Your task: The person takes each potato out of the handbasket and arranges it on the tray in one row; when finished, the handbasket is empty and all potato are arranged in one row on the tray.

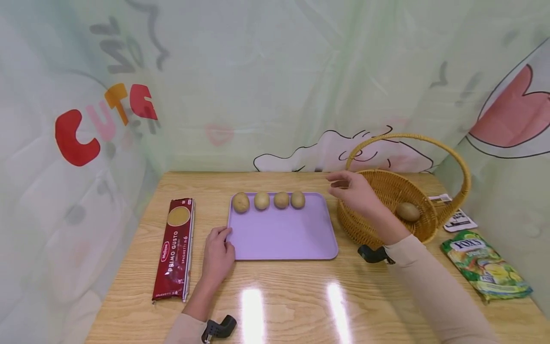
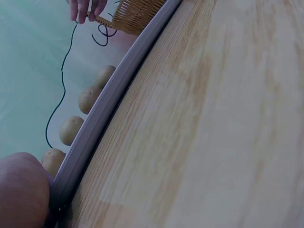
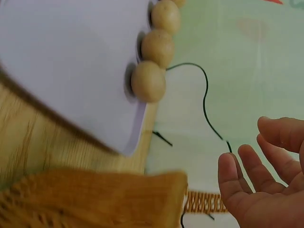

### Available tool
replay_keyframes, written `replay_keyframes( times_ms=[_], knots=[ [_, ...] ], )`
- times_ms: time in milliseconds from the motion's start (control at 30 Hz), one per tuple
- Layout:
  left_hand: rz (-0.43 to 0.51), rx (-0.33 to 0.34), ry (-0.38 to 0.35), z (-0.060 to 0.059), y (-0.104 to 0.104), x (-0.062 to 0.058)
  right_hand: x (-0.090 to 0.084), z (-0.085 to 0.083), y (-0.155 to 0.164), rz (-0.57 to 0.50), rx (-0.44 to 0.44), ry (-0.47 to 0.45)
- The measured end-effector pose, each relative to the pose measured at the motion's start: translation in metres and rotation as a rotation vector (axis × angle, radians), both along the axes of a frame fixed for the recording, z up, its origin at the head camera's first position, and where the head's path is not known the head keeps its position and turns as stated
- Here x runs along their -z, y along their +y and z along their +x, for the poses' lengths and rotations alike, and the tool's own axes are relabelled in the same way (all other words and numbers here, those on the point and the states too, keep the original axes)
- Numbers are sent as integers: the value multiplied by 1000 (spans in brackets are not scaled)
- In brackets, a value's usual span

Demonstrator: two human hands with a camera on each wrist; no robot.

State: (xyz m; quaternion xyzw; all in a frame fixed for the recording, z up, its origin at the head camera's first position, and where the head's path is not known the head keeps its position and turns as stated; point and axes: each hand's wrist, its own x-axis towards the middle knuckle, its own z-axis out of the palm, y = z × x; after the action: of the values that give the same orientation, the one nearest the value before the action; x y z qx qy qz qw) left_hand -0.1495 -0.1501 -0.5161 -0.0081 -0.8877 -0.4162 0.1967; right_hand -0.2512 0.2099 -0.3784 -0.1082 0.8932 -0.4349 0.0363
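Observation:
A lilac tray (image 1: 283, 239) lies mid-table with several potatoes (image 1: 268, 200) in a row along its far edge. My left hand (image 1: 218, 253) rests on the table, fingers relaxed against the tray's near left corner (image 2: 61, 190). My right hand (image 1: 353, 190) hovers with nothing in it over the left rim of a wicker basket (image 1: 388, 191), fingers loosely spread (image 3: 256, 175). One potato (image 1: 407, 211) lies inside the basket. The right wrist view shows the tray (image 3: 71, 66), three potatoes (image 3: 148, 81) and the basket rim (image 3: 95, 199) below the hand.
A dark red spaghetti packet (image 1: 175, 248) lies left of the tray. A green snack bag (image 1: 485, 265) and a small card (image 1: 459, 220) lie right of the basket. A printed curtain encloses the table at back and sides.

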Motion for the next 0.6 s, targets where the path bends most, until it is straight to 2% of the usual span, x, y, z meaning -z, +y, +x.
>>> replay_keyframes(
  times_ms=[200,333,600],
  knots=[
    [1,7,-39,1,0,1,-6,6,26,51,27,27],
    [9,15,-38,0,-1,1,-11,8,45,62,45,42],
    [20,22,-44,0,-2,-2,-16,12,84,86,137,31]
  ],
)
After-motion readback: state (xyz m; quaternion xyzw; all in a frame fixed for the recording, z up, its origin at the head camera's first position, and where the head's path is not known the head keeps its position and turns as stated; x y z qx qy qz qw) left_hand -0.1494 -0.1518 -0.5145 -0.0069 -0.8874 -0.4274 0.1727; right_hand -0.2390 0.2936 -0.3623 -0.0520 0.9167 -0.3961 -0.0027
